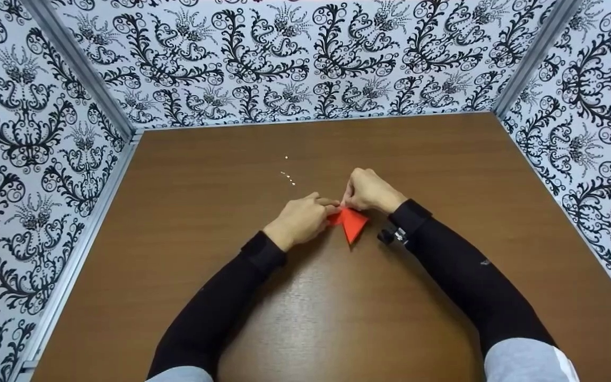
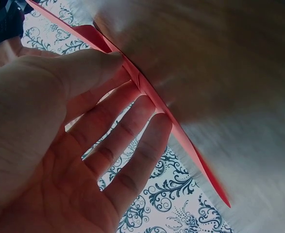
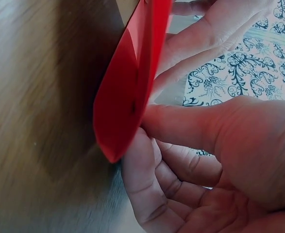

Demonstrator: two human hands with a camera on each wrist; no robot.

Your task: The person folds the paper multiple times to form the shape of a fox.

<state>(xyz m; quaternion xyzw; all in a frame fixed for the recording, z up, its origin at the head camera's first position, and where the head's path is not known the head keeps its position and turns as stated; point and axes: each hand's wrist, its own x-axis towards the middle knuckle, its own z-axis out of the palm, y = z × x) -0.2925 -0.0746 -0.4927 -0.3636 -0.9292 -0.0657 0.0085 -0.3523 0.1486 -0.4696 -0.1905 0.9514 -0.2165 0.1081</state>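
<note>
A small piece of red folded paper (image 1: 355, 225) lies on the brown table, with a pointed flap facing the person. My left hand (image 1: 303, 220) holds it from the left. In the left wrist view, that thumb (image 2: 96, 68) lies against the paper (image 2: 181, 133), and the other fingertips touch it with the fingers fairly straight. My right hand (image 1: 372, 190) is at the paper's far edge, close to the left fingertips. The right wrist view shows its thumb and index finger (image 3: 142, 170) pinching the edge of the paper (image 3: 115, 114), whose layers gape slightly.
Several tiny white specks (image 1: 288, 178) lie on the table (image 1: 204, 175) beyond the hands. Patterned black-and-white walls (image 1: 263, 58) stand behind and at both sides, with metal posts (image 1: 533, 58) at the corners. A small camera (image 1: 393, 235) sits on the right wrist.
</note>
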